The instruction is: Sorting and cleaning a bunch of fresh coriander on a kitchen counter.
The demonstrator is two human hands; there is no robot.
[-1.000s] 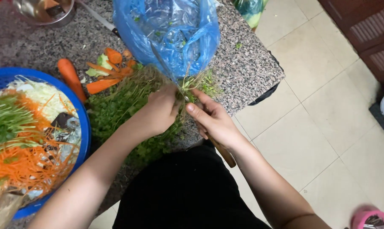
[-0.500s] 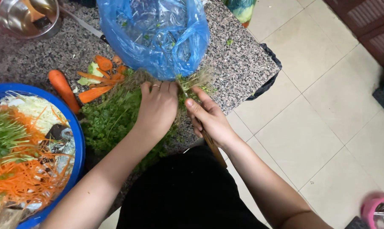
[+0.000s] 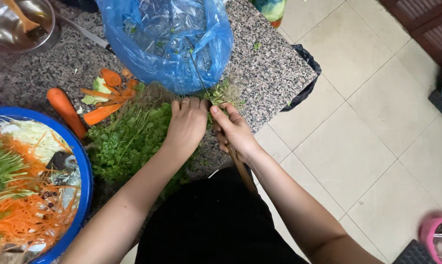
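A pile of green leafy herbs point(image 3: 128, 139) with pale roots lies on the speckled granite counter point(image 3: 269, 68). My left hand point(image 3: 186, 124), a ring on one finger, rests palm down on the herb stems. My right hand point(image 3: 233, 129) pinches a small bunch of herb stems point(image 3: 220, 95) by its fingertips, right beside the left hand. A blue plastic bag point(image 3: 167, 41) stands just behind both hands.
A blue basin point(image 3: 83, 171) of shredded carrot, cabbage and greens sits at the left. A whole carrot point(image 3: 64, 110) and carrot scraps point(image 3: 108, 83) lie by the herbs. A metal bowl point(image 3: 20, 24) and a knife point(image 3: 84, 33) are at the back. Tiled floor point(image 3: 367, 132) lies to the right.
Both hands stay together at the herb stems. My left hand has flattened onto the herbs, and the view has shifted so the counter sits higher.
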